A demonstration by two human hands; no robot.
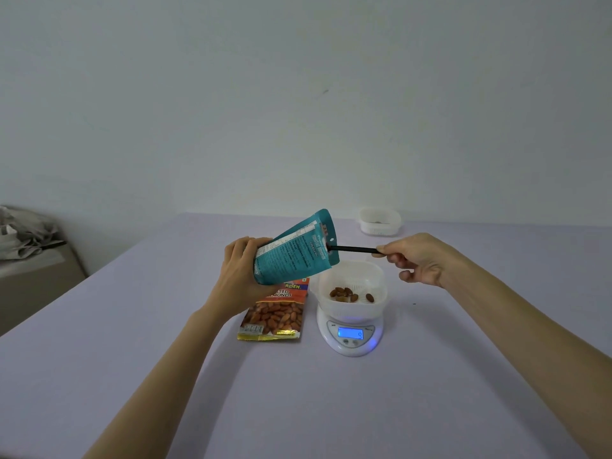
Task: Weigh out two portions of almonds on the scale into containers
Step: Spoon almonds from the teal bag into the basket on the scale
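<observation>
– Teal pouch [294, 250]: position?
– Centre of frame, tilted, mouth toward the right and just above the near container's left rim. The left hand [241, 270] grips its lower end, fingers wrapped round it.
– Right hand [417, 260]?
– Right of centre. Thumb and forefinger pinch the end of a thin black stick [354, 249], and the other fingers are curled under. The stick lies nearly level, with its far tip at the pouch mouth.
– Almonds [346, 294]?
– A few, loose on the floor of the white container [374, 270], which sits on the white scale [351, 346] below centre. The blue display [350, 333] is lit, but its digits are too small to read with confidence.
– Other items?
– A red almond packet [275, 316] lies flat just left of the scale, its top edge hidden behind the pouch and left hand. A second white container [381, 230] stands at the far edge of the lavender table [298, 409], upper right of the pouch, well apart from the scale. Its contents are unclear.
</observation>
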